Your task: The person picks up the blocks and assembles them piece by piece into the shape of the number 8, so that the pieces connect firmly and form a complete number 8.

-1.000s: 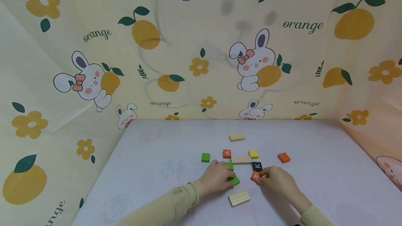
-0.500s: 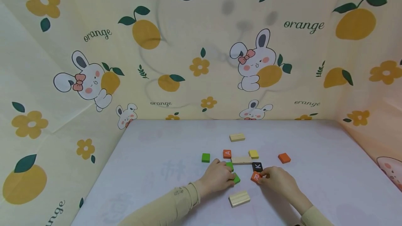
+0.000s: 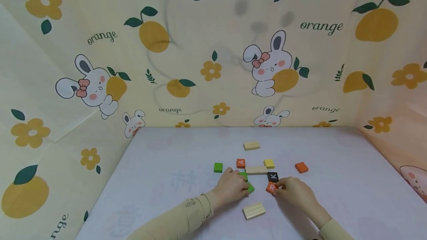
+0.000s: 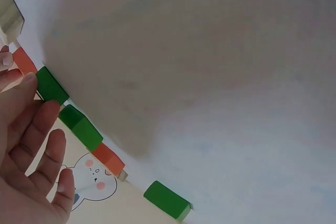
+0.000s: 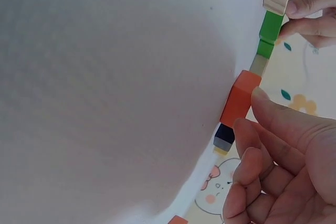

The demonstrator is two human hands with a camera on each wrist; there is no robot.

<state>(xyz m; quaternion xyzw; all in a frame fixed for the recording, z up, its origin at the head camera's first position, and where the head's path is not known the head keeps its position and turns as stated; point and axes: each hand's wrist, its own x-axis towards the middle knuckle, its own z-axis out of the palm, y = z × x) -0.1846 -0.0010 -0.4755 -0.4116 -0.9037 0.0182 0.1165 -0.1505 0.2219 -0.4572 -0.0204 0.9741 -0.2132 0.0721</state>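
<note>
In the head view my left hand (image 3: 230, 185) pinches a green block (image 3: 250, 187) between thumb and index finger, the other fingers loosely bent in the left wrist view. Just behind lies a second green block (image 3: 244, 176), partly covered by the fingers. My right hand (image 3: 296, 192) pinches an orange block marked R (image 3: 271, 187) by its right side. Touching or almost touching that block is a black block marked K (image 3: 272, 176). A flat wooden block (image 3: 256, 170) stretches between the two rows, with an orange block marked A (image 3: 241, 163) and a yellow block (image 3: 268, 163) at its far corners.
One wooden block (image 3: 254, 210) lies in front, between the forearms; another wooden block (image 3: 251, 145) lies at the back. A green block (image 3: 218, 167) is off to the left, an orange block (image 3: 301, 167) to the right. Printed cloth (image 3: 213, 95) hangs behind the white table (image 3: 160, 147).
The left thumb and the near green block have shifted slightly away from me, towards the green block behind. The right hand stays in place on the R block.
</note>
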